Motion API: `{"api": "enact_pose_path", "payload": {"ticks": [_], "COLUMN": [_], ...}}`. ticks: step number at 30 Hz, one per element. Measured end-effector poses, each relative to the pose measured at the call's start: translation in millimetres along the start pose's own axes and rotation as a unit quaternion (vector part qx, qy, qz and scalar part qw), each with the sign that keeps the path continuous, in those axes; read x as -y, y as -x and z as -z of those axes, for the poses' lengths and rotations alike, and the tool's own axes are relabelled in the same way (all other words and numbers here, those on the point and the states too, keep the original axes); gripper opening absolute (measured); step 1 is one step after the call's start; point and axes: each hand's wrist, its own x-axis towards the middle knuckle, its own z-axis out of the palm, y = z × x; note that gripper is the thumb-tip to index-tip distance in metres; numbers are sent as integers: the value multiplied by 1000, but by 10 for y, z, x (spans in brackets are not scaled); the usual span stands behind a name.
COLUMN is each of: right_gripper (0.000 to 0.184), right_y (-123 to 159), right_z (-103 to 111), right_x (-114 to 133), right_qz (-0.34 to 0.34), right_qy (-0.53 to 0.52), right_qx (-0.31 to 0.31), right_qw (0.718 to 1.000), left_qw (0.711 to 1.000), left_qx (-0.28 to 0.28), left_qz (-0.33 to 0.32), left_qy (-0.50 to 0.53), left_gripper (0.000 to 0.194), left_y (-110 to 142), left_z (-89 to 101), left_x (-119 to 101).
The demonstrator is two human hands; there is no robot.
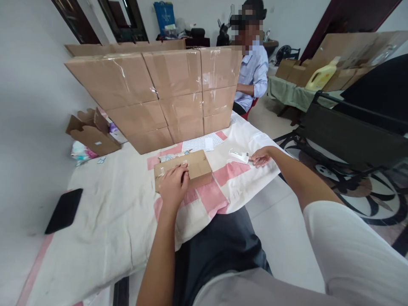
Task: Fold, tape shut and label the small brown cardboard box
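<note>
A closed brown cardboard box [200,163] lies on the cloth in front of me, with bits of clear tape on its top. My left hand [174,180] rests on the box's top, its fingers laid over the near left part. To the right, a white tape dispenser [239,157] lies on the cloth; its kind is not fully plain at this size. My right hand [261,157] has its fingers curled at the dispenser's right end. Behind the box is a partly hidden patterned packet [172,156].
A tall panel of taped cardboard [180,76] stands across the table's back. A white printed sheet [199,144] lies before it. At left are an open carton [95,138] and a black tablet-like slab [64,210]. Another person [255,72] sits beyond the panel.
</note>
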Motion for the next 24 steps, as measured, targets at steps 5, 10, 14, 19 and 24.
{"api": "enact_pose_path", "payload": {"ticks": [5,10,14,19,24], "right_gripper": [49,50,55,54,46], "right_y": [-92,-239,-274,-270,-222], "right_z": [81,111,119,134,83], "right_x": [-6,-34,-43,-41,-57], "right_qz": [13,24,31,28,39], "right_qy": [14,5,-1,-11,-22], "right_qx": [4,-6,0,5,5], "right_qw": [1000,1000,1000,1000,999], "left_qw": [1000,999,998,998,998], "left_qx": [18,32,38,46,45], "left_qz": [22,27,33,30,36], "left_qy": [-3,-17,-23,-15,-36], "left_gripper": [21,22,23,23,24], "left_y": [-61,-111,-118,-107,-119], "left_z": [-4,-34,-34,-20,-18], "left_x": [2,55,70,70,71]}}
